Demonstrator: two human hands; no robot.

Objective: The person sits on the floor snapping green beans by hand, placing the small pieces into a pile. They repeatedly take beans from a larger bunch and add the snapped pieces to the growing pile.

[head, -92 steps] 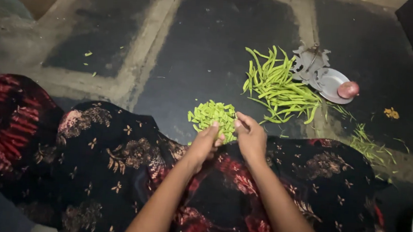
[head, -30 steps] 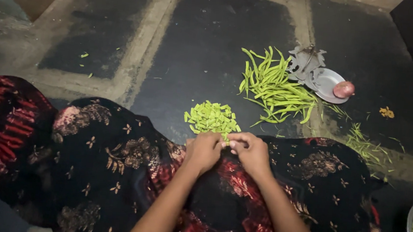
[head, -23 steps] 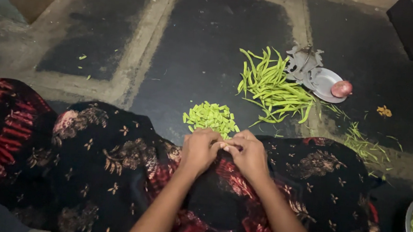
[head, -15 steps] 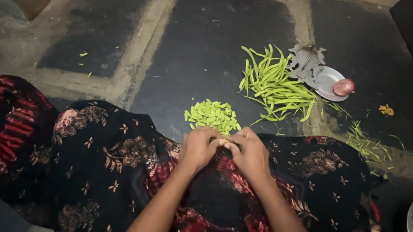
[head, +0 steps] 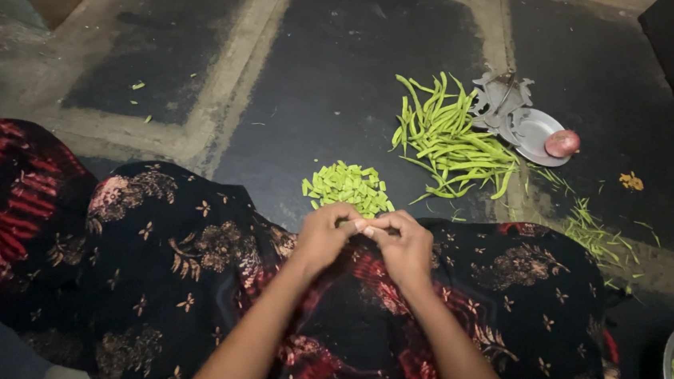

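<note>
Fingertips of our left hand [head: 324, 237] and right hand [head: 404, 247] pinched one bean pod [head: 348, 223] — mid-snap, we judged — near the cut pieces [head: 348, 186].

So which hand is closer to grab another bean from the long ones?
Probably the right hand. The whole beans lie up and to its side, while the left hand sits nearer the cut pieces. Both hands now meet, pinching something small.

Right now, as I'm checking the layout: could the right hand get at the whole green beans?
Probably yes: the right hand has bare floor between it and the whole green beans, nothing in the way, though it needs a forward stretch.
</note>
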